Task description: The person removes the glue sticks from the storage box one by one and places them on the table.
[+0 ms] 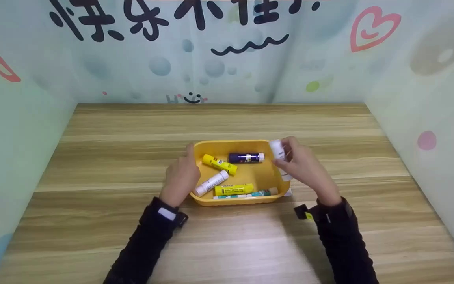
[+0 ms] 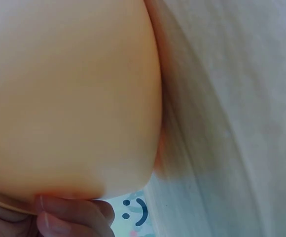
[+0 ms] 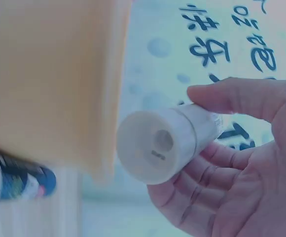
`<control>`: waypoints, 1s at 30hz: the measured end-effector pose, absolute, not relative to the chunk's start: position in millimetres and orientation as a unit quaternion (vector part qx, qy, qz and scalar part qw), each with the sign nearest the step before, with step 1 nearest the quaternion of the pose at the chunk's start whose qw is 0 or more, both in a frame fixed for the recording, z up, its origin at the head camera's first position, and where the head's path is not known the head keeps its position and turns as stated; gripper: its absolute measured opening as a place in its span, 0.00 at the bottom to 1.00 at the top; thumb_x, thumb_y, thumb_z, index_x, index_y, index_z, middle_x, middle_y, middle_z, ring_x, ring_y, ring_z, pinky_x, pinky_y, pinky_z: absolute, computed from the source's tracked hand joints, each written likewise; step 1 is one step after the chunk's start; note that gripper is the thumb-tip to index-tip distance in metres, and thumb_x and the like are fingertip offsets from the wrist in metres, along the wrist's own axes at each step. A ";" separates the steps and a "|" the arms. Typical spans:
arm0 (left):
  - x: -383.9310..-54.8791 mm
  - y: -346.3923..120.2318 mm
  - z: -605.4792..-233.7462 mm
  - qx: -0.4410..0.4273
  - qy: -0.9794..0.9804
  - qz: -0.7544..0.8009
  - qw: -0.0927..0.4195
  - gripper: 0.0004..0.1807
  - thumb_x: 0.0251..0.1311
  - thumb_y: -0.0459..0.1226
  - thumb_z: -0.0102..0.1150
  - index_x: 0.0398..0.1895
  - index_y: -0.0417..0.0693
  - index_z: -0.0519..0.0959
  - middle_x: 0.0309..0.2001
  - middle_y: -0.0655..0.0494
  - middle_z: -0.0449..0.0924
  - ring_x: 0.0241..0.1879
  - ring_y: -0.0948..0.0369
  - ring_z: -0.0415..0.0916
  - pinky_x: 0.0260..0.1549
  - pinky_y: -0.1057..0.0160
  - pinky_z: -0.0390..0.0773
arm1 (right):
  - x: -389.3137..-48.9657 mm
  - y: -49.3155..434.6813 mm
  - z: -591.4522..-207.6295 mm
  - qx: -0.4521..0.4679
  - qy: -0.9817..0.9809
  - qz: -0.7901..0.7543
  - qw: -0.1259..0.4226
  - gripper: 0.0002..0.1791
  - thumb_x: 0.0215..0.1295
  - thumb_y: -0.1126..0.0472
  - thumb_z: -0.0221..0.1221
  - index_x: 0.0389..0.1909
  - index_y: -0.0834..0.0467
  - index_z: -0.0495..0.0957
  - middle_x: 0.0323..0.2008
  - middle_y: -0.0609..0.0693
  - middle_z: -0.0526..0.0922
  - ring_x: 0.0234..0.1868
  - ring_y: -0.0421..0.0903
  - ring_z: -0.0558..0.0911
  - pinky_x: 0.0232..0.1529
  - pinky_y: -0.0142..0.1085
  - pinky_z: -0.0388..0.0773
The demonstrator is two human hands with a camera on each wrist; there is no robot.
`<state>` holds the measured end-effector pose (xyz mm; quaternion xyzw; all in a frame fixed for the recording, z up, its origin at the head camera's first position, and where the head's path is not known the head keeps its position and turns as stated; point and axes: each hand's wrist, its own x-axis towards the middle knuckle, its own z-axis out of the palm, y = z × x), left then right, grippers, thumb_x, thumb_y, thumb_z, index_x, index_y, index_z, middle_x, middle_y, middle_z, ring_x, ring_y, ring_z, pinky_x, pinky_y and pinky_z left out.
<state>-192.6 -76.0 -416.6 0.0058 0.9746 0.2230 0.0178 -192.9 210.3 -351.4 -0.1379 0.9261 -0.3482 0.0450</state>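
Observation:
My left hand [image 1: 182,177] grips the left side of a yellow plastic basket [image 1: 237,202], its fingertips curled at the rim in the left wrist view. Over the basket's right rim, my right hand [image 1: 304,161] holds a white glue stick [image 1: 277,149] between thumb and fingers. The right wrist view shows the round end of that glue stick [image 3: 182,136] beside the basket's outer wall [image 3: 49,74]. Inside the basket lie a purple glue stick [image 1: 246,158], two yellow ones [image 1: 220,164], a white one [image 1: 212,183] and a white-and-teal one [image 1: 265,192] along the front wall.
Just outside the basket's right wall, a dark blue glue stick with a white end [image 3: 22,180] lies on the table, mostly hidden in the head view. The wood-grain table [image 1: 124,142] is bounded by printed panels [image 1: 227,71] at the back and both sides.

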 end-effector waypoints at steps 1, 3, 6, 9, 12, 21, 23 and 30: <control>-192.5 -76.0 -416.4 0.005 0.974 0.224 0.018 0.34 0.58 0.29 0.46 0.68 0.42 0.49 0.22 0.48 0.72 0.16 0.56 0.68 0.12 0.64 0.65 | -193.6 214.1 -350.1 -0.129 0.927 -0.349 0.045 0.25 0.59 0.63 0.58 0.54 0.67 0.63 0.42 0.63 0.77 0.39 0.53 0.78 0.38 0.39 0.78; -192.4 -76.0 -416.0 0.004 0.974 0.225 0.020 0.34 0.58 0.29 0.46 0.68 0.42 0.49 0.22 0.49 0.72 0.16 0.56 0.68 0.12 0.64 0.65 | -194.9 221.8 -347.8 -0.116 0.929 -0.349 0.046 0.27 0.59 0.64 0.58 0.56 0.68 0.61 0.43 0.64 0.77 0.39 0.54 0.78 0.37 0.39 0.78; -192.6 -75.9 -415.4 0.003 0.973 0.229 0.024 0.34 0.58 0.29 0.46 0.68 0.41 0.49 0.22 0.49 0.72 0.16 0.57 0.68 0.12 0.65 0.65 | -197.4 234.2 -346.8 -0.110 0.930 -0.345 0.056 0.30 0.60 0.65 0.57 0.60 0.67 0.56 0.40 0.65 0.77 0.36 0.53 0.78 0.33 0.37 0.76; -192.9 -76.0 -415.4 -0.001 0.972 0.233 0.031 0.35 0.58 0.29 0.46 0.69 0.42 0.48 0.23 0.49 0.72 0.16 0.57 0.68 0.13 0.65 0.66 | -200.7 245.7 -349.4 -0.108 0.931 -0.338 0.083 0.32 0.60 0.66 0.56 0.63 0.66 0.53 0.36 0.65 0.77 0.31 0.50 0.78 0.29 0.35 0.76; -193.1 -76.2 -415.5 -0.005 0.971 0.238 0.038 0.35 0.58 0.29 0.47 0.69 0.42 0.48 0.24 0.49 0.73 0.17 0.57 0.69 0.13 0.65 0.66 | -205.3 253.8 -356.5 -0.095 0.931 -0.330 0.127 0.32 0.61 0.66 0.54 0.63 0.67 0.53 0.35 0.66 0.76 0.29 0.49 0.77 0.28 0.34 0.76; -193.4 -76.3 -415.6 -0.006 0.971 0.234 0.035 0.35 0.58 0.30 0.47 0.69 0.43 0.48 0.25 0.49 0.73 0.17 0.57 0.69 0.14 0.65 0.66 | -220.2 263.0 -389.2 -0.073 0.929 -0.301 0.203 0.30 0.58 0.66 0.52 0.62 0.68 0.57 0.40 0.65 0.76 0.32 0.49 0.77 0.30 0.36 0.76; -193.4 -76.0 -415.7 -0.006 0.971 0.237 0.036 0.35 0.58 0.30 0.47 0.69 0.43 0.48 0.24 0.49 0.73 0.17 0.57 0.69 0.13 0.65 0.66 | -221.8 264.7 -393.7 -0.078 0.930 -0.289 0.212 0.30 0.59 0.64 0.53 0.62 0.67 0.58 0.42 0.66 0.76 0.36 0.51 0.78 0.36 0.39 0.76; -192.5 -75.6 -415.2 0.004 0.974 0.227 0.020 0.33 0.58 0.29 0.45 0.68 0.41 0.50 0.24 0.48 0.73 0.17 0.56 0.68 0.14 0.64 0.65 | -223.1 265.4 -396.8 -0.091 0.938 -0.267 0.200 0.30 0.60 0.61 0.53 0.63 0.68 0.59 0.44 0.67 0.77 0.42 0.56 0.77 0.45 0.47 0.74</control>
